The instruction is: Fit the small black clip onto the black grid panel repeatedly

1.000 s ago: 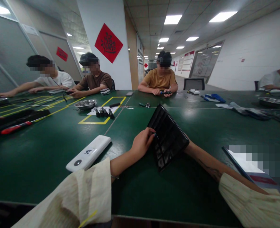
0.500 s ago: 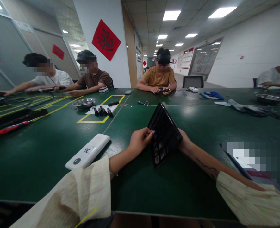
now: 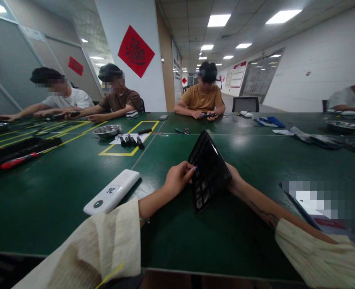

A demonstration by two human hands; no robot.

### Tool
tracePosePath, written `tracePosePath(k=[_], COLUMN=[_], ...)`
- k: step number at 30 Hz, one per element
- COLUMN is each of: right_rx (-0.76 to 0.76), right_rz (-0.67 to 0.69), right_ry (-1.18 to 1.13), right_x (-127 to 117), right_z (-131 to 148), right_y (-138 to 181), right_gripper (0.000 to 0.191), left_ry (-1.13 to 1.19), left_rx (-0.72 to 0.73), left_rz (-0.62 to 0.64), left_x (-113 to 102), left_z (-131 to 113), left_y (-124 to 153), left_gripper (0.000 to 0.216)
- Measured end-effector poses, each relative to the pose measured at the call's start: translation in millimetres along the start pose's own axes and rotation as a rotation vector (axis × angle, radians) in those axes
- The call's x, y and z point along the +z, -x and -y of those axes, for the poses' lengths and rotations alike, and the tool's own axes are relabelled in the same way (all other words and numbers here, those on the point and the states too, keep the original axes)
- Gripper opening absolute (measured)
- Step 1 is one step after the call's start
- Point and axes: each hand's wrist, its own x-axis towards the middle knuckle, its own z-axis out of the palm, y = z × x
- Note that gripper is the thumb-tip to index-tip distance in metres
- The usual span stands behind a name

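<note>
One black compartmented tray (image 3: pixel 210 172), tilted near the table's (image 3: pixel 171 245) front edge: right hand (image 3: pixel 234 178) gripping, left hand (image 3: pixel 179 178) pinched narrow, work apparently unfinished!

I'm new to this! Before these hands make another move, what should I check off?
1. Right hand gripping the black tray: ok, at its right edge, though the fingers are hidden behind.
2. Tray flat on the table: not ok, it is tilted steeply up.
3. Left hand at the tray: ok, fingertips by its front face.
4. Small part pinched in the left fingertips: cannot tell.
5. Tray contents secure: cannot tell, too dark.
6. White device apart from the tray: ok.
</note>
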Motion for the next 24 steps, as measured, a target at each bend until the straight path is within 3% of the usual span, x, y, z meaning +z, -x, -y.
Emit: tracePosePath(k=[4,10,17,24], right_rx=[0.099,0.11,0.159,0.181], right_rz=[-0.013,0.022,0.019,0.0], right_ry=[-0.068,-0.069,-0.163,-0.166], right_x=[2,7,16,17], right_z=[2,2,-4,-6], right_y=[1,5,12,11], right_gripper=[0.016,0.019,0.017,0.012], left_ry=[-0.029,-0.172,-0.5,-0.583], left_rx=[-0.017,-0.047,-0.044,-0.045], left_rz=[0.032,0.106,0.084,0.098], left_x=[-1,-3,-5,-7], left_z=[-2,-6,-7,-11], left_y=[0,1,2,3], left_gripper=[0.019,0.017,0.028,0.037])
